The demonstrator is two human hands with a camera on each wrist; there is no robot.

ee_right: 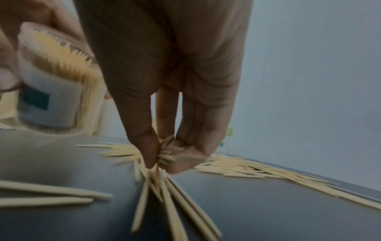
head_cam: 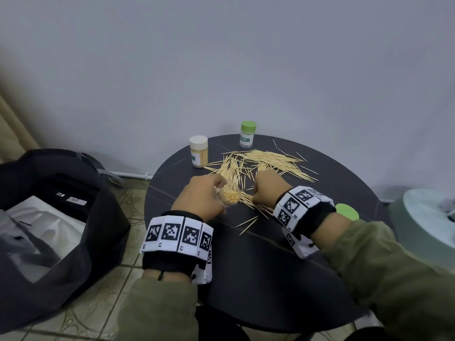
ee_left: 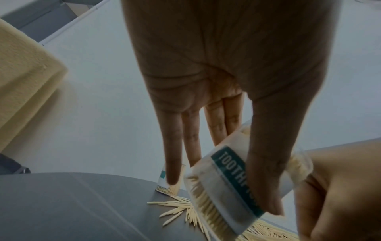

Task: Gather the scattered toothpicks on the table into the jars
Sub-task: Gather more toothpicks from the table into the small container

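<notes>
My left hand (head_cam: 202,195) grips an open clear jar (head_cam: 227,195) partly filled with toothpicks, tilted above the round dark table (head_cam: 270,279). In the left wrist view the thumb lies across the jar (ee_left: 226,184) and its teal label. My right hand (head_cam: 267,189) pinches a bundle of toothpicks (ee_right: 164,156) between thumb and fingers, right beside the jar (ee_right: 49,91), with the bundle's lower ends on the tabletop. A wide scatter of toothpicks (head_cam: 266,161) covers the far part of the table. A few loose toothpicks (head_cam: 247,223) lie nearer me.
A white-lidded jar (head_cam: 199,151) full of toothpicks and a green-lidded jar (head_cam: 248,134) stand at the table's far edge by the wall. A loose green lid (head_cam: 347,211) lies by my right wrist. A dark bag (head_cam: 49,217) sits on the floor at left.
</notes>
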